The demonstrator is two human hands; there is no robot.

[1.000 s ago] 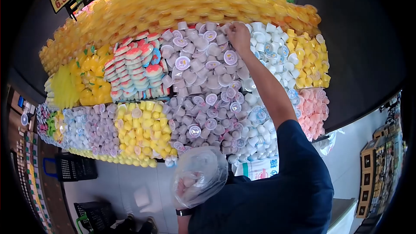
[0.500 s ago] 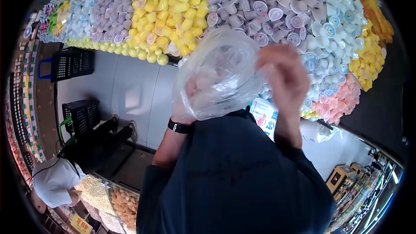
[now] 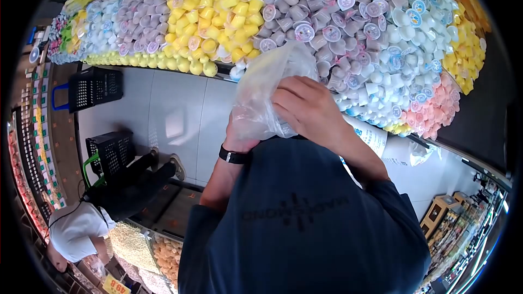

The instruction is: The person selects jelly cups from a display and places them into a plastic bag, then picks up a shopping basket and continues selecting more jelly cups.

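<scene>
My left hand point(image 3: 239, 137) holds a clear plastic bag point(image 3: 260, 95) from the left and below; the film hides most of its fingers. My right hand point(image 3: 311, 108) is closed on the right side of the same bag, with its fingers bent against the film. Whatever may be inside is hard to make out through the cloudy plastic. Beyond the bag lie heaped small jelly cups: yellow cups point(image 3: 210, 19), purple-grey cups point(image 3: 327, 22) and pale blue cups point(image 3: 406, 57).
Pink cups point(image 3: 433, 106) fill the display's right corner. Black baskets point(image 3: 97, 87) with blue and green handles stand on the pale floor point(image 3: 174, 98) at left. A person point(image 3: 81, 231) in a white top is at lower left beside bulk goods point(image 3: 133, 239). A white printed sack point(image 3: 376, 141) sits below the display.
My right hand has moved left and down from beside the bag onto it. The bag has become narrower and more gathered. The view has shifted slightly.
</scene>
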